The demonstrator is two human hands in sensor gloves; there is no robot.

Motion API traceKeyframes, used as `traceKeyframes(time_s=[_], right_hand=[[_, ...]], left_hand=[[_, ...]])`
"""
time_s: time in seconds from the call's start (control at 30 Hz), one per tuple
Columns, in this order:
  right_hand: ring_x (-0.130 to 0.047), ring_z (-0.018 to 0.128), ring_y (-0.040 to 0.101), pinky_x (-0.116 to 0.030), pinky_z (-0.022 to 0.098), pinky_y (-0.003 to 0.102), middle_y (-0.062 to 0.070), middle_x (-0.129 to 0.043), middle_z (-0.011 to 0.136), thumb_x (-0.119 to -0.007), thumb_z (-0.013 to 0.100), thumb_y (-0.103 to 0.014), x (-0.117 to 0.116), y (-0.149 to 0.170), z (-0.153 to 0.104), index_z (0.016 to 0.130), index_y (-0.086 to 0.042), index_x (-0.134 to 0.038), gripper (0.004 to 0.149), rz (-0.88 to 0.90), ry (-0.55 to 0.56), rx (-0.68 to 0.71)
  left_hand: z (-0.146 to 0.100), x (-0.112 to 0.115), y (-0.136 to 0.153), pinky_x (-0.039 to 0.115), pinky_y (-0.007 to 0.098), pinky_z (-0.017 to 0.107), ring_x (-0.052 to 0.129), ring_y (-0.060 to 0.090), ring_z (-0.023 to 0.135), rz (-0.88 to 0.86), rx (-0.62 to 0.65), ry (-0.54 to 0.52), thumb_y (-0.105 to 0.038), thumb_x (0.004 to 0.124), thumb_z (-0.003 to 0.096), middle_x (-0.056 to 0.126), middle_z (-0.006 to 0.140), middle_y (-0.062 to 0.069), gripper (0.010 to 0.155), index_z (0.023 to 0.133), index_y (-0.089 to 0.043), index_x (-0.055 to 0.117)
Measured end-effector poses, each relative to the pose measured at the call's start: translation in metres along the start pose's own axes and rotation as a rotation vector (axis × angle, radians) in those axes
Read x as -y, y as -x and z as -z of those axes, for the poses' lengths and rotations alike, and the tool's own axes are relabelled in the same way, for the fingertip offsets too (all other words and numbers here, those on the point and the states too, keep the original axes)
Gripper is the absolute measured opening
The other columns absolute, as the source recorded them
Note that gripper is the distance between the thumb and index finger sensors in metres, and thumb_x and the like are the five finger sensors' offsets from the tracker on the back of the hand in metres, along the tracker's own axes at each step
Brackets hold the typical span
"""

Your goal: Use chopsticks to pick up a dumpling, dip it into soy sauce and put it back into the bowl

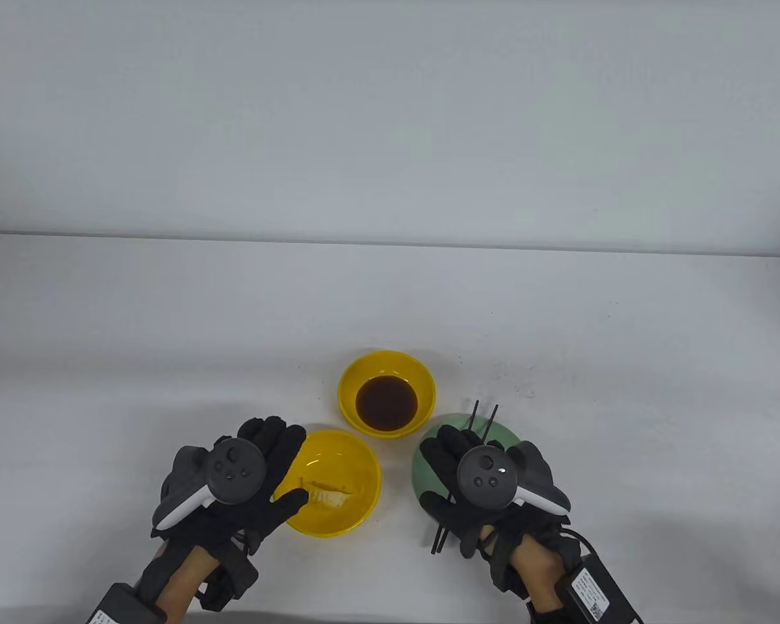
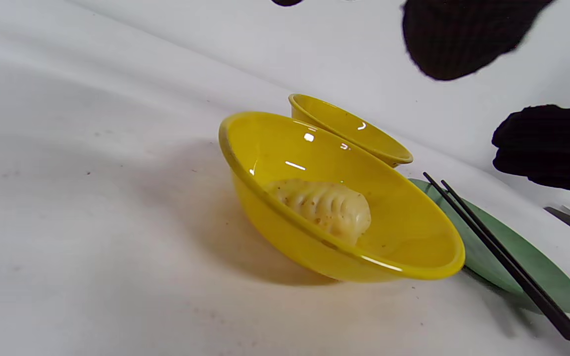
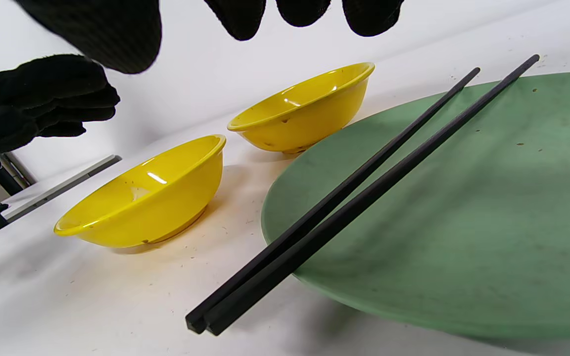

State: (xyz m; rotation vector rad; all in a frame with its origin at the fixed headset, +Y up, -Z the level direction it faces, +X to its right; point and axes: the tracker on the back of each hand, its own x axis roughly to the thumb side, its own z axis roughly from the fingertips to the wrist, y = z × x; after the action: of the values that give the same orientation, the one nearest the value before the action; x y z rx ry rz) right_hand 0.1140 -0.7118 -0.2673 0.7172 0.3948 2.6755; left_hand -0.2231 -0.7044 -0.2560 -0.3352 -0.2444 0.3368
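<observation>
- Right now, the left hand [image 1: 250, 484] floats over the left side of the yellow bowl [image 1: 357, 478] that sits near the front of the table [image 1: 104, 325].
- Its fingers are spread out and loose, and they hold nothing.
- One pale dumpling [image 2: 327, 207] lies at the bottom of this yellow bowl, a bit toward one side.
- Just behind that bowl sits the sauce bowl [image 1: 422, 377], also yellow, with dark brown soy sauce [image 1: 387, 401] in it.
- From the left wrist view the two yellow bowls look very close together, and I cannot tell if they touch.
- To the right of both bowls lies a flat green plate [image 1: 510, 432].
- Two black chopsticks [image 3: 359, 198] lie side by side across the green plate.
- Their near ends stick out past the plate's front edge, over the table.
- Their far ends poke out past the fingers in the table view and spread a little apart.
- The right hand [image 1: 487, 484] floats over the green plate and over the chopsticks.
- In the right wrist view its fingertips [image 3: 305, 10] hang above the chopsticks with a gap, so they grip nothing and stay loose and open.
- A dark round tracker [image 1: 234, 471] sits on the back of the left hand, and another one sits on the right hand.
- Small dark specks dot the white table behind the green plate.
</observation>
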Motion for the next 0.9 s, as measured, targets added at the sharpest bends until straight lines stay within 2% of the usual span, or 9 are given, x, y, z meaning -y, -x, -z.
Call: traceKeyframes(time_s=[0.33, 0.47, 0.57, 0.77, 0.9], right_hand=[[-0.038, 0.102, 0.052, -0.035, 0.066, 0.073, 0.021, -0.025, 0.114, -0.072, 0.05, -0.05, 0.003, 0.0, -0.001, 0.11, -0.016, -0.035, 0.078, 0.007, 0.013, -0.002], [-0.074, 0.09, 0.043, -0.06, 0.064, 0.065, 0.022, -0.056, 0.108, -0.079, 0.05, -0.035, 0.006, 0.002, 0.0, 0.106, -0.013, -0.05, 0.067, -0.067, 0.027, -0.064], [-0.09, 0.078, 0.034, -0.072, 0.059, 0.058, 0.018, -0.071, 0.1, -0.082, 0.049, -0.023, 0.0, 0.004, 0.005, 0.104, -0.014, -0.053, 0.062, -0.136, -0.054, -0.087], [-0.091, 0.076, 0.031, -0.075, 0.058, 0.055, 0.013, -0.069, 0.101, -0.089, 0.045, -0.016, -0.01, -0.005, 0.011, 0.103, -0.017, -0.052, 0.068, -0.314, -0.064, -0.101], [-0.087, 0.08, 0.031, -0.072, 0.06, 0.056, 0.012, -0.064, 0.103, -0.09, 0.044, -0.016, -0.027, -0.009, 0.02, 0.103, -0.019, -0.049, 0.072, -0.475, -0.155, -0.151]], left_hand=[[0.003, 0.001, 0.005, 0.013, 0.059, 0.086, 0.013, 0.029, 0.122, -0.013, -0.018, 0.018, -0.064, 0.068, 0.0447, 0.013, 0.123, -0.011, 0.085, 0.11, -0.051, 0.016], [0.004, 0.003, 0.004, 0.014, 0.06, 0.085, 0.014, 0.03, 0.121, 0.0, -0.021, 0.03, -0.064, 0.069, 0.0446, 0.014, 0.123, -0.011, 0.084, 0.111, -0.05, 0.018], [0.004, 0.003, 0.004, 0.015, 0.06, 0.085, 0.016, 0.031, 0.121, 0.0, -0.021, 0.036, -0.064, 0.069, 0.0446, 0.015, 0.123, -0.01, 0.084, 0.111, -0.05, 0.018], [0.003, 0.003, 0.004, 0.018, 0.06, 0.085, 0.019, 0.032, 0.121, 0.003, -0.024, 0.041, -0.064, 0.069, 0.0444, 0.017, 0.124, -0.009, 0.084, 0.111, -0.049, 0.02], [0.004, 0.004, 0.004, 0.018, 0.06, 0.085, 0.019, 0.032, 0.121, 0.008, -0.024, 0.049, -0.064, 0.069, 0.0443, 0.017, 0.123, -0.01, 0.084, 0.111, -0.049, 0.021]])
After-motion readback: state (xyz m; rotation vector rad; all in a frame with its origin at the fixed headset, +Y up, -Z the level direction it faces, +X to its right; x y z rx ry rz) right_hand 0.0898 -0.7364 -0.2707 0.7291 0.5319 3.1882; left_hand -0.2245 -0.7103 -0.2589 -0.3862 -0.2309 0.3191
